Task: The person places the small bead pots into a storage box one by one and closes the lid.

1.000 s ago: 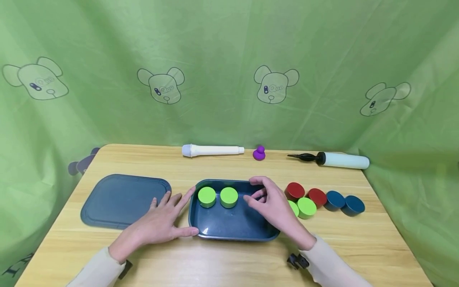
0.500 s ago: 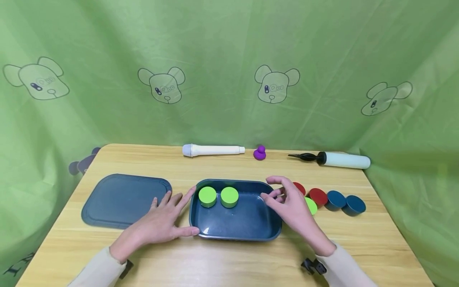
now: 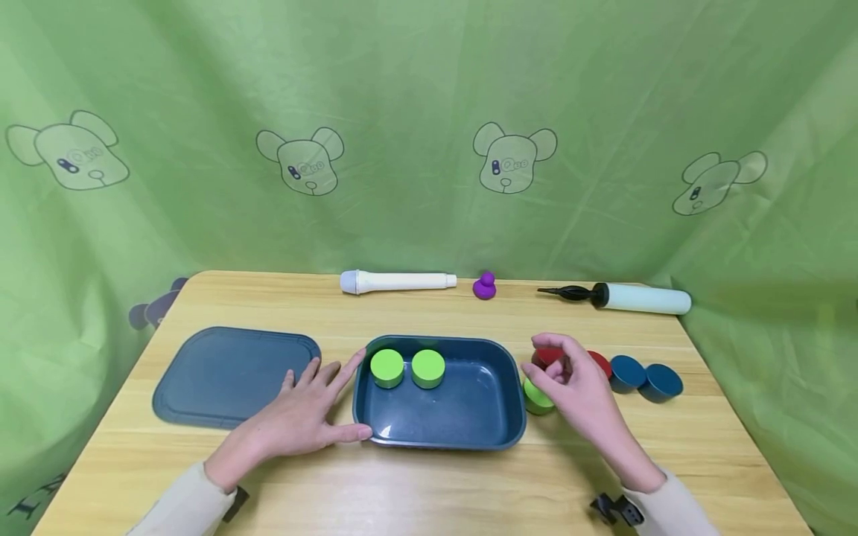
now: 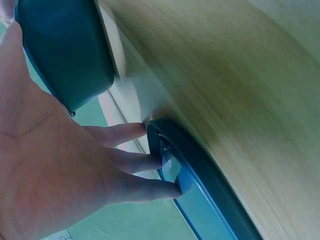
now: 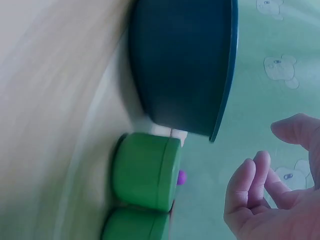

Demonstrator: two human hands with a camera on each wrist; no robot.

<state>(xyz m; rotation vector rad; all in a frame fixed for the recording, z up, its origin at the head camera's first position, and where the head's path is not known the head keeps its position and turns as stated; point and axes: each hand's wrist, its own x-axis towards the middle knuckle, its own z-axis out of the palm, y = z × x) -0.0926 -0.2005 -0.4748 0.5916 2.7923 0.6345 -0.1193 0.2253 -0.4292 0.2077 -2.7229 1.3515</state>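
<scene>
My left hand (image 3: 295,418) spreads its straight fingers between the dark blue plastic box (image 3: 436,420) and the flat blue lid (image 3: 224,380). Its thumb and index fingertip touch the box's left rim, while other fingertips rest on the lid's right edge. Two green cylinders (image 3: 407,368) stand inside the box at the back left. Right of the box, my right hand (image 3: 582,391) is over a green cylinder (image 3: 538,402) and a red cylinder (image 3: 546,357), holding nothing. Its fingers are loosely curved, thumb apart from them, in the right wrist view. A second green cylinder (image 5: 135,225) is hidden behind that hand in the head view.
Another red cylinder (image 3: 599,363) and two blue cylinders (image 3: 645,378) stand at the right. Along the table's back edge lie a white toy microphone (image 3: 402,281), a purple knobbed piece (image 3: 485,286) and a hand pump (image 3: 643,299). A green curtain (image 3: 415,208) hangs behind.
My right hand has moved right, from above the box to over the cylinders beside it. The left hand and the two green cylinders in the box have stayed put.
</scene>
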